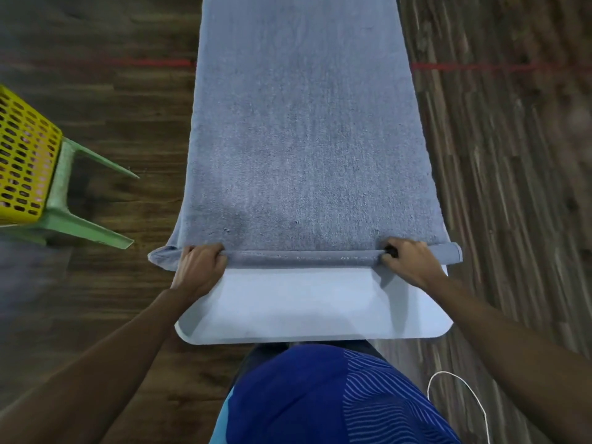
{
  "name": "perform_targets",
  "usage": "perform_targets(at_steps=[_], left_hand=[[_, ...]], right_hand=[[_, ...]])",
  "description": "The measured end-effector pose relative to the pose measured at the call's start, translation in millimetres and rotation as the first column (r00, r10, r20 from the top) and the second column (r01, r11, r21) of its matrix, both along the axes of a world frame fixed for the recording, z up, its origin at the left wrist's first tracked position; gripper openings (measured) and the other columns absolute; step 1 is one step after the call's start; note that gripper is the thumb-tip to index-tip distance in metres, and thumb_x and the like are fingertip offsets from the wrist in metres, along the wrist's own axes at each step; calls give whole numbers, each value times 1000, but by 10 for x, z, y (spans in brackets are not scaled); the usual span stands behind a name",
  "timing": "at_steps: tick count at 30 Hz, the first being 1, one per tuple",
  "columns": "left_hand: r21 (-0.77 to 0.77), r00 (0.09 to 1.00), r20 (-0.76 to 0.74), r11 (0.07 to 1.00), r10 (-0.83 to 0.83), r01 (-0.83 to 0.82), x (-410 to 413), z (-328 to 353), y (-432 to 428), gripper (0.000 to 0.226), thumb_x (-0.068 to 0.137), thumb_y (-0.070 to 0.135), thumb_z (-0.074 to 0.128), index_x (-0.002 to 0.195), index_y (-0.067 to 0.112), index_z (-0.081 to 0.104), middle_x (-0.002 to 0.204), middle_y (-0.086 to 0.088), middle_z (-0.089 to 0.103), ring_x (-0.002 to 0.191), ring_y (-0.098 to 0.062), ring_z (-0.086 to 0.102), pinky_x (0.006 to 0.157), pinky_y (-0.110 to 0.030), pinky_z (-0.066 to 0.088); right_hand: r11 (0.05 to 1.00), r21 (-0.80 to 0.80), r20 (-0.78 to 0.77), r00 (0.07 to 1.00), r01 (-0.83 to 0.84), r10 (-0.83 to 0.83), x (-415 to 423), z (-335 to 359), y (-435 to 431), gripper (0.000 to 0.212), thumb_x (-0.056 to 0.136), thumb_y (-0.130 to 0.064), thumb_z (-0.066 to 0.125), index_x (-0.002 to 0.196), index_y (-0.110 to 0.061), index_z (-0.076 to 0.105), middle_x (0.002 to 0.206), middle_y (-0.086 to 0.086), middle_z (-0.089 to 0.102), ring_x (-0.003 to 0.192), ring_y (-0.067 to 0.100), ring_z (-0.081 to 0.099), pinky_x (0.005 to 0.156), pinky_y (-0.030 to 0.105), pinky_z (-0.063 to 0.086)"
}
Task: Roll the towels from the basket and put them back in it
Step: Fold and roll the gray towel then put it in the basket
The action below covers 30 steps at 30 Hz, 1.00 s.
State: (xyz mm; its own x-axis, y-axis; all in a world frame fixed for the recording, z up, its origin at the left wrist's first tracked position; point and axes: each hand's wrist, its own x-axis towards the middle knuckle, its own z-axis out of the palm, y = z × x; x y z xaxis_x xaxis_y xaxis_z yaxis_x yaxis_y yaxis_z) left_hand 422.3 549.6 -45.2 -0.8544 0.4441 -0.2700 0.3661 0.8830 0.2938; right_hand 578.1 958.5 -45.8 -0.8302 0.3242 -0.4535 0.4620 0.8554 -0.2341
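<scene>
grey towel [304, 139] spread along white table [314, 309], near end rolled | left hand [200, 267] curled on roll's left part | right hand [411, 262] curled on right part | yellow basket [22, 161] on green chair [70, 219], far left

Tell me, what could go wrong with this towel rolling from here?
The roll looks looser past the left hand than past the right hand, so it may turn out lopsided. The towel droops over both sides of the table, with a long flat stretch left to roll, so it might drift sideways or slide off.
</scene>
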Motion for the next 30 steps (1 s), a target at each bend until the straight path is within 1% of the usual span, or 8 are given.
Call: perform_targets(at_steps=[3, 5, 11, 14, 19, 22, 25, 30], left_hand=[[-50, 987, -159, 998, 17, -25, 3, -78, -2, 22, 86, 20, 53, 106, 13, 57, 106, -10, 58, 98, -35, 52, 87, -50, 36], [-11, 970, -240, 999, -45, 44, 46, -124, -2, 17, 86, 11, 54, 103, 10, 59, 104, -10, 56, 94, -35, 52, 82, -50, 41], [-86, 975, -157, 986, -157, 145, 156, -93, -14, 42, 75, 8, 53, 115, -1, 61, 108, -17, 63, 95, -36, 59, 79, -49, 50], [-74, 984, -123, 990, -130, 121, 99, -6, 29, 31, 76, 12, 51, 100, 2, 68, 94, -15, 68, 85, -36, 63, 76, -47, 52], [13, 998, 33, 999, -52, 52, -38, 20, 31, 36, 79, 29, 42, 79, 8, 70, 84, -12, 68, 83, -34, 61, 80, -43, 45], [-20, 996, -78, 999, 37, -39, -71, -74, -1, 24, 83, 28, 52, 94, 11, 66, 101, -11, 56, 99, -34, 49, 93, -50, 33], [3, 973, -229, 1000, 3, -3, -11, -77, 54, 14, 84, 13, 57, 97, 11, 60, 99, -11, 55, 94, -35, 50, 85, -47, 37], [-40, 973, -163, 987, -161, 156, 164, -116, 48, 45, 74, 19, 42, 111, 3, 63, 106, -12, 62, 96, -33, 56, 81, -47, 48]], right_hand=[[992, 128, -286, 957, -20, 56, 19, -94, -39, 24, 77, -11, 71, 100, -13, 63, 100, 12, 58, 93, 36, 53, 80, 45, 41], [992, 125, -382, 922, -13, 60, 56, -132, -99, 23, 75, 1, 67, 96, -6, 64, 94, 14, 58, 87, 37, 54, 75, 44, 43], [984, 138, -331, 931, -114, 154, 211, -118, -320, 34, 81, -16, 60, 113, -4, 61, 110, 13, 62, 99, 33, 52, 87, 47, 48], [986, 130, -275, 951, -106, 139, 135, -56, -268, 41, 82, -30, 40, 107, -10, 66, 102, 9, 67, 95, 33, 58, 81, 45, 46], [997, 15, -128, 989, -73, 75, 12, 34, -126, 25, 86, -22, 56, 108, -13, 64, 102, 14, 68, 95, 34, 60, 83, 42, 43], [993, 108, -211, 976, -40, 62, 32, -46, -132, 26, 84, -16, 65, 109, -11, 58, 108, 12, 59, 100, 33, 50, 85, 44, 36], [973, 225, -357, 925, -52, 132, 38, -112, -192, 23, 76, 0, 70, 96, -9, 62, 97, 11, 58, 87, 33, 49, 74, 43, 37], [972, 201, -298, 938, -120, 178, 122, -133, -341, 48, 68, -6, 67, 115, -5, 58, 112, 13, 60, 99, 34, 54, 85, 44, 44]])
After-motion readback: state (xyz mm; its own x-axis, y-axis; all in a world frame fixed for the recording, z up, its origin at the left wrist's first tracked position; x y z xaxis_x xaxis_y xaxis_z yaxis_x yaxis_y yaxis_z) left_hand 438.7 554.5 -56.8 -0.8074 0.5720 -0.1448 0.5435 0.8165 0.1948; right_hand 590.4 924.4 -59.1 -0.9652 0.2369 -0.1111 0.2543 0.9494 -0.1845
